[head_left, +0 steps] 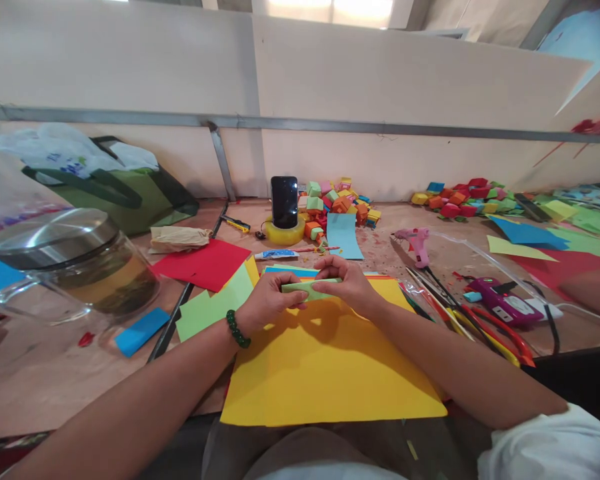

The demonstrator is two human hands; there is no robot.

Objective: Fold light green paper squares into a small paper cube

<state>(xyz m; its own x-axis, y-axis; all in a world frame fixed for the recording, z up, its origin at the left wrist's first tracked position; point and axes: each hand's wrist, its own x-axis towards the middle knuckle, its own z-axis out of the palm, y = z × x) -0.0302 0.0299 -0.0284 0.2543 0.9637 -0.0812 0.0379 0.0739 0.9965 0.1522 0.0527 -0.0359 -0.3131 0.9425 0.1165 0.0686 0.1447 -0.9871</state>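
A narrow folded strip of light green paper (312,289) is held level between my two hands. My left hand (269,300), with a green bead bracelet at the wrist, pinches its left end between thumb and fingers. The right end is gripped by my right hand (349,285), thumb in front and fingers curled behind. Both hands are over a large yellow paper sheet (330,373) at the table's front edge. Light green sheets (220,303) and a red sheet (205,262) lie to the left of my hands.
Behind my hands, a phone (285,202) stands on a tape roll (284,231) beside folded paper cubes (345,200). A glass jar (95,267) and green bag (125,193) are left. Right are a pink glue gun (418,245), scissors (505,337), a purple power strip (505,303) and another person's arm (593,293).
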